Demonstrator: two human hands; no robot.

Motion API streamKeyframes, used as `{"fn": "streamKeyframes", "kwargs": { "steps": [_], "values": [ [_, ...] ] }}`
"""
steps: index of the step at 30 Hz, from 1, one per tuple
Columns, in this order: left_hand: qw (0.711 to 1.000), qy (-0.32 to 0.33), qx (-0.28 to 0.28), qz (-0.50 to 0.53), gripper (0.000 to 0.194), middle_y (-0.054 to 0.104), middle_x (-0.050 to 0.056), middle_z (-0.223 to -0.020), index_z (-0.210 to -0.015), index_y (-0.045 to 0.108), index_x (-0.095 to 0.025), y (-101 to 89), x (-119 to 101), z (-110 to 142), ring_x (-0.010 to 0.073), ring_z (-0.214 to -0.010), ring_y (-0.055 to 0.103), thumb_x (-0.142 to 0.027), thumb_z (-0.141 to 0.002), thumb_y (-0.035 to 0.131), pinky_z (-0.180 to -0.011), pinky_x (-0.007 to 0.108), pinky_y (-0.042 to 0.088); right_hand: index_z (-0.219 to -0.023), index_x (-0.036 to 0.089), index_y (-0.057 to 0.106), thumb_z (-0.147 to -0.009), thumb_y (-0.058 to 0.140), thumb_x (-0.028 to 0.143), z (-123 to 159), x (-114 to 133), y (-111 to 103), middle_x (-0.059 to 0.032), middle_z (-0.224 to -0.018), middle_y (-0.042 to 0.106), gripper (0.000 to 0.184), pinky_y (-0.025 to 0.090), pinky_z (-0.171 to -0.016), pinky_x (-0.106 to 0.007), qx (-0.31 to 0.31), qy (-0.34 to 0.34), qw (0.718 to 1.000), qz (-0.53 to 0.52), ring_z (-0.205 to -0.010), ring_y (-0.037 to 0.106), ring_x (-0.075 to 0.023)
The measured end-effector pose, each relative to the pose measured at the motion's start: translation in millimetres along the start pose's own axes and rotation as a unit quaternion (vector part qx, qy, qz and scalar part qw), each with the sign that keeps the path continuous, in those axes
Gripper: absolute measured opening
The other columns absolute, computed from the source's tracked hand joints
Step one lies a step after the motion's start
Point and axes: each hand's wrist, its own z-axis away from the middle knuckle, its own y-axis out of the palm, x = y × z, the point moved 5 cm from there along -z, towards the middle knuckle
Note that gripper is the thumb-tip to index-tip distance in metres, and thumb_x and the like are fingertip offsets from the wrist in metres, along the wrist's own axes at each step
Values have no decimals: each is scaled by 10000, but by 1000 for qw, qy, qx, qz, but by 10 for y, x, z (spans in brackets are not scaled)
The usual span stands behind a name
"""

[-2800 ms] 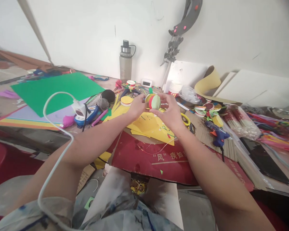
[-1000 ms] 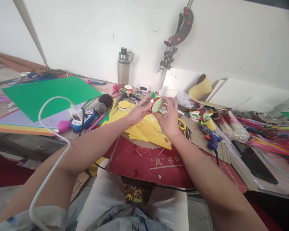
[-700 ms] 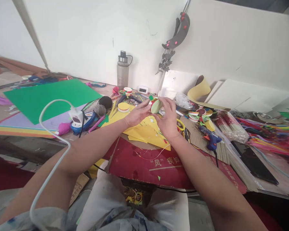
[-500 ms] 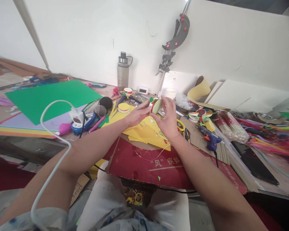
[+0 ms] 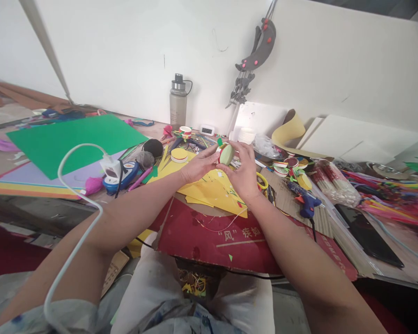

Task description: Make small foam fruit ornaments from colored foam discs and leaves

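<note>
Between my two hands is a small round paper craft piece [image 5: 226, 155], with a pale green face, a red and white rim and a bit of green at its top. My left hand [image 5: 201, 165] grips it from the left side. On the other side, the fingers and thumb of my right hand [image 5: 243, 168] close on its edge. Below them lie yellow paper sheets [image 5: 204, 188] strewn with small scraps, on a red cardboard sheet [image 5: 195, 236]. A similar yellow-topped disc [image 5: 179, 155] rests left of my left hand.
A blue glue gun [image 5: 308, 204] and several finished discs [image 5: 290, 163] lie to the right, beside a black phone [image 5: 367, 234]. Green paper [image 5: 76, 139] covers the left. A white cable [image 5: 64, 264] crosses over my left arm. A bottle [image 5: 178, 104] stands by the wall.
The craft piece has turned slightly, so more of its pale green face shows. Both hands stay in nearly the same place, still holding it.
</note>
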Motion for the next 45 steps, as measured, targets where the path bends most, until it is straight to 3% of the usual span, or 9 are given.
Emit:
{"fn": "streamKeyframes", "kwargs": {
  "steps": [4,12,20,25,30,33,37,41,45],
  "values": [
    [1000,6,0,-29,574,686,100,-1397,-1347,722,-284,4,23,-2,274,-1276,632,-577,-859,787,-1003,373,533,-1422,291,558,-898,749,268,14,-25,10,-123,-1358,570,558,521,-1126,-584,-10,3,1000,15,-1335,547,-320],
    [966,117,-20,-231,572,722,125,-1282,-1273,726,-190,31,-133,-8,292,-1234,650,-587,-863,773,-1097,426,499,-1418,292,483,-876,721,203,18,19,41,-108,-1369,560,598,512,-1136,-597,-28,-15,999,8,-1333,537,-309],
    [959,138,-41,-245,510,728,119,-1224,-1165,737,-187,47,-178,-13,311,-1317,607,-611,-881,735,-1173,448,436,-1400,277,491,-913,697,232,44,-11,44,-121,-1372,527,531,583,-1066,-523,-39,0,999,-23,-1305,538,-280],
    [961,126,-60,-238,467,730,105,-1188,-1100,759,-205,71,-213,16,322,-1346,575,-609,-867,751,-1201,465,406,-1293,267,560,-901,681,221,35,7,9,-119,-1316,550,413,630,-987,-494,-38,51,997,-49,-1243,586,-266],
    [972,80,-43,-216,558,720,102,-1166,-1212,737,-193,60,-136,22,263,-1139,645,-619,-853,762,-1054,426,535,-1145,251,627,-913,640,228,17,-88,-24,-86,-1166,616,234,646,-882,-432,-49,101,991,-70,-1055,659,-216],
    [976,50,-27,-212,652,697,118,-1281,-1339,686,-205,62,-97,26,253,-1135,644,-649,-864,735,-978,388,576,-1051,230,651,-890,654,219,6,-164,-27,-53,-1030,667,161,623,-783,-366,-43,137,987,-72,-916,669,-185],
    [977,37,-36,-208,699,629,139,-1450,-1363,673,-204,57,-100,28,293,-1244,608,-699,-870,695,-962,377,574,-919,215,658,-852,681,206,2,-171,-39,-36,-945,678,72,574,-729,-334,-52,162,983,-74,-849,656,-177],
    [982,37,-57,-176,676,691,134,-1342,-1286,707,-181,37,-76,14,273,-1209,627,-698,-850,724,-1009,383,539,-876,214,655,-834,671,199,-3,-120,-42,-37,-922,664,47,542,-680,-320,-65,154,983,-81,-817,639,-175],
    [993,9,-65,-99,688,722,105,-1263,-1274,702,-206,20,2,6,249,-1162,661,-695,-797,781,-1002,381,532,-904,223,636,-800,678,182,-8,-169,2,-23,-921,676,119,534,-672,-306,-49,198,973,-109,-776,623,-156]
  ]
}}
